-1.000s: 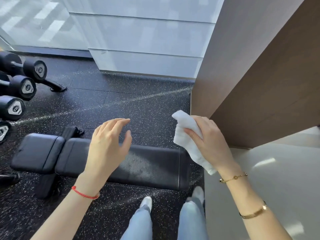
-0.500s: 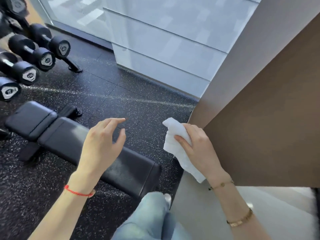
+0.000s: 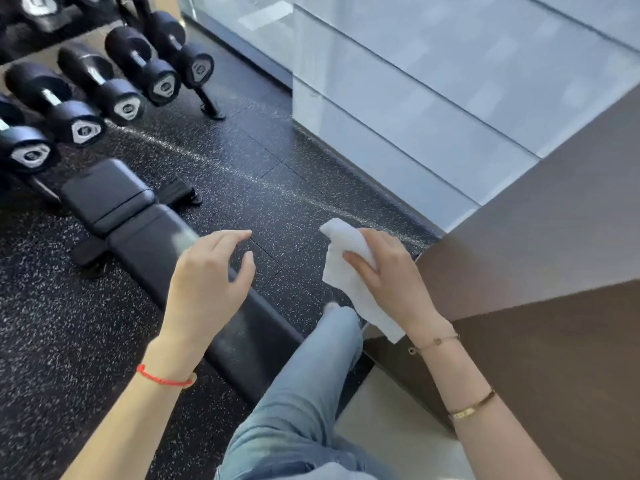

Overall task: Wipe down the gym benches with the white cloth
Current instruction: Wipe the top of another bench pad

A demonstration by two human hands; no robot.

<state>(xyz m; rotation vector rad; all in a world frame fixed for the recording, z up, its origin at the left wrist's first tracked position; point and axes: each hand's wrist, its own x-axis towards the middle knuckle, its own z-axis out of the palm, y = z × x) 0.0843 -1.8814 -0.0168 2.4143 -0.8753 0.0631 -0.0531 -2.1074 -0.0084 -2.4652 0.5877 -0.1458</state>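
The right hand (image 3: 393, 278) holds the white cloth (image 3: 349, 271), with its fingers (image 3: 360, 263) curled over the bunched-up top and the rest of the cloth hanging down past the wrist. The cloth is up in the air, near the corner of a brown wooden wall (image 3: 540, 244), and it is not touching the gym bench (image 3: 149, 237). The left hand (image 3: 207, 282) hangs in the air over the bench with nothing in it, and its fingers (image 3: 230, 239) are loose and a little bent, with the thumb apart from them. There is a red string (image 3: 161, 377) on the left wrist and two thin gold bracelets (image 3: 472, 407) on the right arm. The bench is black and padded, and it runs slanting from the upper left down toward the person's leg. It has a shorter pad at its far end and a long pad closer in. It stands on a black floor (image 3: 294, 202) with little white specks. A leg in light blue jeans (image 3: 304, 386) reaches forward between the two arms, just beside the near end of the bench. Black dumbbells (image 3: 121, 98) sit in a row on a rack at the upper left, close to the far end of the bench. A big glass wall (image 3: 433, 98) runs along the floor behind
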